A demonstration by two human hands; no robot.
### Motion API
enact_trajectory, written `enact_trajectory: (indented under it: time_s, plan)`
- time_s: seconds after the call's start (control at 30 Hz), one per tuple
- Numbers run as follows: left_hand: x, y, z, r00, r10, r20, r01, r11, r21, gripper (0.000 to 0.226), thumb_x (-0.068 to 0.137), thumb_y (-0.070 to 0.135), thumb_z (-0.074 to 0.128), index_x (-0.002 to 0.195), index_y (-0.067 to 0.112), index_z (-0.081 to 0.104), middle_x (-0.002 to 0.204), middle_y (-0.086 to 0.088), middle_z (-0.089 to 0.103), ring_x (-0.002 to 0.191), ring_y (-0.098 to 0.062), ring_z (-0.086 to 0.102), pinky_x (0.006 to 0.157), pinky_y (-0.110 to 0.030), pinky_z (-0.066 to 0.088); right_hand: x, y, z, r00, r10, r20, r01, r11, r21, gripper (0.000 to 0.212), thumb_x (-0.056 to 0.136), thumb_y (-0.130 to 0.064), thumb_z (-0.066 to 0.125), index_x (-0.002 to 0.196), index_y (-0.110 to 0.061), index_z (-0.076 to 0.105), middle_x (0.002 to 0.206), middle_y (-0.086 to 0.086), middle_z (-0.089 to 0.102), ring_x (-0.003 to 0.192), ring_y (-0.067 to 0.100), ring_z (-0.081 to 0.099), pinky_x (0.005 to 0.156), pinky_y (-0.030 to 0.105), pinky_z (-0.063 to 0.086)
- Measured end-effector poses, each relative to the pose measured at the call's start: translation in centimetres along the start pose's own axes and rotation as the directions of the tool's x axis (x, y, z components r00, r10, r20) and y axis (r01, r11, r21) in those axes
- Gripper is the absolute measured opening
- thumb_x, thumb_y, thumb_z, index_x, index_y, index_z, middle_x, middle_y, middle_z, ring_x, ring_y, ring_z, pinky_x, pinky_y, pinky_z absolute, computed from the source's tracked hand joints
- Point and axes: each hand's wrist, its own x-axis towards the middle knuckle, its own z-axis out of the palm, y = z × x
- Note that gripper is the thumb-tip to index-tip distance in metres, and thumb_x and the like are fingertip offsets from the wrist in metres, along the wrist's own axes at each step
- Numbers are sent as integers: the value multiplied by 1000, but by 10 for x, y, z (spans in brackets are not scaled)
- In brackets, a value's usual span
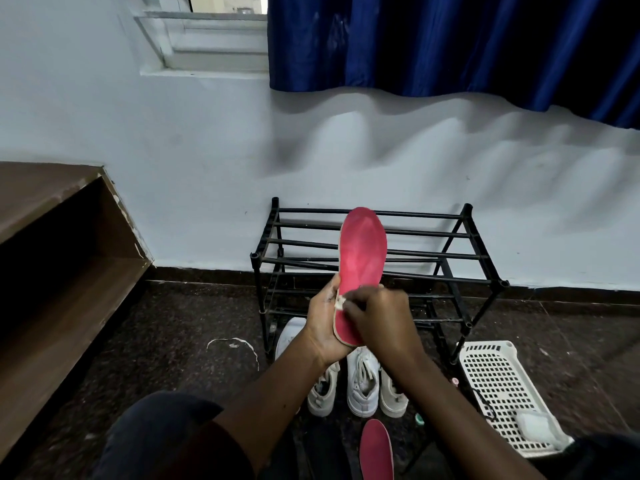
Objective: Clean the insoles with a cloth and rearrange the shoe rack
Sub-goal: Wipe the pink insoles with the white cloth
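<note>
Your left hand (323, 327) gripping the red insole (362, 258) upright, your right hand (377, 317) pinching a white cloth (340, 303) against it, above the black shoe rack (460, 258)

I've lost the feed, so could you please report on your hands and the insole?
Left hand grips red insole by its lower end, upright. Right hand holds small white cloth against it. Nothing in the way.

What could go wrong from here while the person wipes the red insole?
1. The left hand grips the red insole only at its heel end; wiping pressure from the right hand with the cloth could bend it or make it slip.
2. The second insole lies on the floor and might be stepped on.
</note>
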Motion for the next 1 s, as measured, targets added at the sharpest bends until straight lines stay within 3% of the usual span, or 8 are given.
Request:
enact_trajectory:
  time_s: [0.17, 0.3, 0.4, 0.5, 0.63, 0.8, 0.87, 1.0]
  plan:
    - [-4, -5, 5, 999, 1, 35, -3, 999, 42, 39, 84, 37, 49, 88, 6, 73, 85, -10, 71, 79, -23, 70, 74, -30, 56, 24, 11, -1, 995, 28, -94, -32, 999, -40, 11, 81, -9, 65, 85, -11, 75, 81, 10, 72, 72, 25, 67, 69, 27, 45]
    - [-2, 5, 0, 999, 34, 7, -34, 998, 49, 45, 80, 38, 52, 101, 0, 67, 92, -12, 64, 82, -22, 65, 76, -28, 53, 1, 5, 8, 982, -187, 3, 187, 981, -56, 17, 70, 2, 67, 79, -10, 75, 76, 8, 72, 66, 24, 66, 65, 23, 44]
    - [0, 5, -6, 999, 44, -32, -42, 998, 43, 53, 89, 42, 45, 108, -4, 62, 93, -16, 62, 81, -22, 60, 76, -30, 52, -21, 7, 10, 956, -286, 63, 290, 954, -76, 19, 63, 0, 61, 70, -14, 72, 66, 1, 65, 56, 20, 61, 52, 28, 48]
    - [0, 4, -8, 998, 42, -36, -41, 998, 38, 55, 89, 43, 44, 110, -4, 61, 94, -15, 61, 78, -22, 61, 74, -29, 52, -30, 12, 9, 960, -269, 83, 276, 956, -98, 19, 61, 3, 65, 67, -14, 70, 64, -2, 63, 54, 16, 58, 50, 30, 46]
    - [2, 5, -3, 998, 52, -18, -51, 998, 48, 53, 85, 42, 48, 106, -4, 64, 94, -16, 63, 79, -23, 64, 76, -30, 52, -15, 10, 7, 981, -184, 58, 190, 976, -106, 12, 64, 6, 69, 65, -6, 70, 64, 7, 66, 56, 23, 61, 50, 32, 48]
    - [3, -3, 2, 1000, -9, -16, 11, 997, 78, 43, 91, 41, 43, 95, 6, 68, 87, -9, 68, 79, -21, 69, 73, -27, 55, 14, 3, -1, 1000, -1, 25, 4, 991, -137, 16, 84, -10, 58, 86, -10, 74, 81, 13, 71, 73, 28, 65, 70, 33, 48]
    - [2, 0, 3, 1000, 16, -14, -15, 997, 69, 43, 86, 40, 47, 94, 2, 67, 84, -11, 66, 75, -21, 67, 70, -27, 54, 7, 0, -1, 998, -42, 54, 47, 995, -92, 15, 83, -8, 60, 86, -10, 75, 82, 12, 71, 74, 25, 65, 69, 25, 46]
    - [5, 4, -4, 995, 80, -57, -77, 996, 46, 53, 90, 42, 43, 107, -4, 61, 89, -16, 62, 70, -22, 61, 65, -28, 52, -22, 2, 4, 978, -120, 173, 132, 990, -55, 15, 78, -13, 58, 78, -9, 73, 79, 10, 70, 73, 25, 64, 68, 38, 50]
